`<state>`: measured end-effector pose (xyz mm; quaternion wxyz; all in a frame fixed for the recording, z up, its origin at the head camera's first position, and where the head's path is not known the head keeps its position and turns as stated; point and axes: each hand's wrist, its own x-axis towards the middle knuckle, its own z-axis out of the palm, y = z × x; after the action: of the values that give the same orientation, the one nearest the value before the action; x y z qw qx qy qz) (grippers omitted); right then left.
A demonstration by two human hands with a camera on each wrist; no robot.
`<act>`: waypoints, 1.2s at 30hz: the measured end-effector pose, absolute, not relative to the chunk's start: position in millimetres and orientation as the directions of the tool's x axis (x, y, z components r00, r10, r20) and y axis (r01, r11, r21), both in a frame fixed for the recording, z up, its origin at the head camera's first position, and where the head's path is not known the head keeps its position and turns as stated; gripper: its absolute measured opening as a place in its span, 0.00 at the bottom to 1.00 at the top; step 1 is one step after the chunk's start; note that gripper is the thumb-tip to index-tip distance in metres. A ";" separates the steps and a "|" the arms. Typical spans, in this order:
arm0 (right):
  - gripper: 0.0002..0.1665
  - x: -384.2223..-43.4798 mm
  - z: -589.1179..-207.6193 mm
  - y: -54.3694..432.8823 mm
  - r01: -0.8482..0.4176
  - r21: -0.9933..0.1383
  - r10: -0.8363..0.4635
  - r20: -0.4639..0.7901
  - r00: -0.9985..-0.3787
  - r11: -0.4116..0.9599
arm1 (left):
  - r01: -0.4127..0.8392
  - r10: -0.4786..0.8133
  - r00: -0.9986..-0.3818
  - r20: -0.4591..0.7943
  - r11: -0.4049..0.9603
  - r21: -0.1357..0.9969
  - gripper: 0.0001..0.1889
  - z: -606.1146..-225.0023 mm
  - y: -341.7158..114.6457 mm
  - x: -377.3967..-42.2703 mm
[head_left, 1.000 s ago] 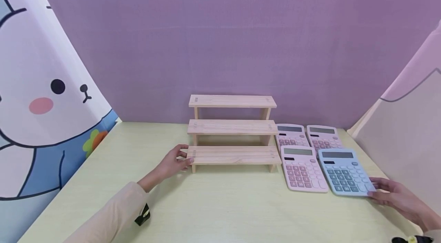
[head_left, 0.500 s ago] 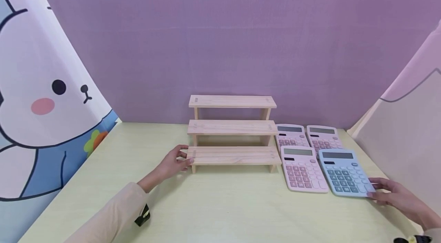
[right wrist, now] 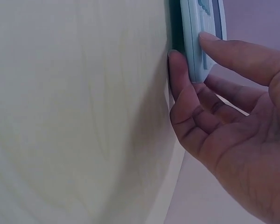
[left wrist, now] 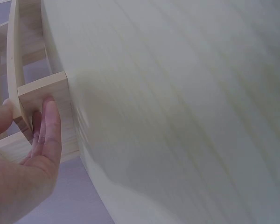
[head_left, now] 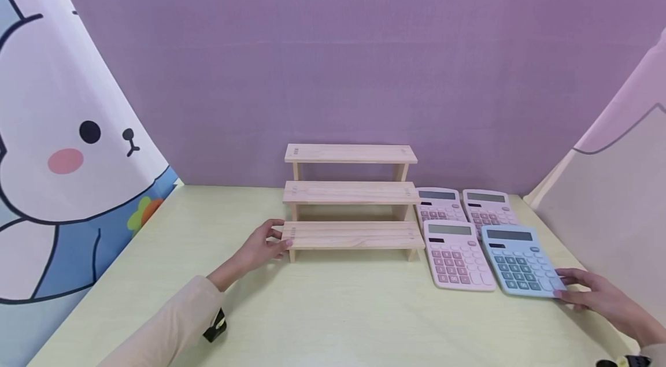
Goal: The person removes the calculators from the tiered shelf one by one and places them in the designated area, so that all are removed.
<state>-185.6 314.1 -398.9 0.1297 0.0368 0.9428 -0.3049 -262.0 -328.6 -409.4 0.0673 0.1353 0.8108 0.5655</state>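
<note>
A three-step wooden display stand [head_left: 354, 234] stands against the back wall. At the left end of its lowest step, my left hand [head_left: 263, 247] grips the board, thumb on top and fingers beneath, as the left wrist view shows around the wooden end [left wrist: 46, 88]. Over on the right, my right hand [head_left: 598, 297] pinches the lower right corner of a blue calculator [head_left: 520, 257]. In the right wrist view the thumb lies on the calculator's face [right wrist: 198, 42] and the fingers reach under its edge.
A pink calculator [head_left: 458, 257] lies between the stand and the blue one. Behind are two more pink calculators [head_left: 437, 202], partly covered. A purple cloth [head_left: 354, 66] rises behind the pale tabletop [head_left: 354, 309]; a cartoon-print cloth [head_left: 78, 182] hangs at left.
Hardly anything differs. Both hands keep their holds, and the stand and calculators stay in place; the view shifts very slightly.
</note>
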 end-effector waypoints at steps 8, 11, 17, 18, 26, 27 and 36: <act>0.41 -185.4 -398.1 314.6 0.148 -0.559 -0.015 -0.277 -0.961 0.816 | 0.131 0.290 -0.956 0.034 0.323 0.937 0.28 -410.5 -328.8 -263.2; 0.41 -185.5 -398.4 315.1 0.143 -0.558 -0.018 -0.273 -0.962 0.818 | 0.135 0.290 -0.956 0.038 0.321 0.937 0.28 -410.4 -328.7 -263.1; 0.40 -181.9 -399.0 317.9 0.093 -0.585 -0.062 -0.240 -0.969 0.805 | 0.140 0.299 -0.953 0.041 0.317 0.938 0.29 -410.3 -329.0 -262.6; 0.40 -181.5 -399.1 318.3 0.086 -0.588 -0.070 -0.237 -0.969 0.804 | 0.141 0.300 -0.953 0.042 0.317 0.938 0.29 -410.5 -329.1 -262.8; 0.41 -184.4 -400.2 319.9 0.095 -0.563 -0.058 -0.248 -0.967 0.821 | 0.143 0.303 -0.952 0.041 0.322 0.936 0.29 -411.5 -329.0 -264.7; 0.41 -184.6 -400.5 320.0 0.096 -0.564 -0.058 -0.248 -0.967 0.820 | 0.143 0.303 -0.952 0.041 0.324 0.935 0.29 -411.9 -329.0 -264.9; 0.41 -184.3 -402.2 320.4 0.093 -0.575 -0.057 -0.237 -0.970 0.813 | 0.128 0.286 -0.958 0.031 0.326 0.937 0.28 -414.1 -327.7 -267.3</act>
<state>-184.3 320.4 -402.2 0.1226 0.0097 0.9441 -0.3058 -267.3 -327.7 -414.1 0.0696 0.1273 0.8111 0.5665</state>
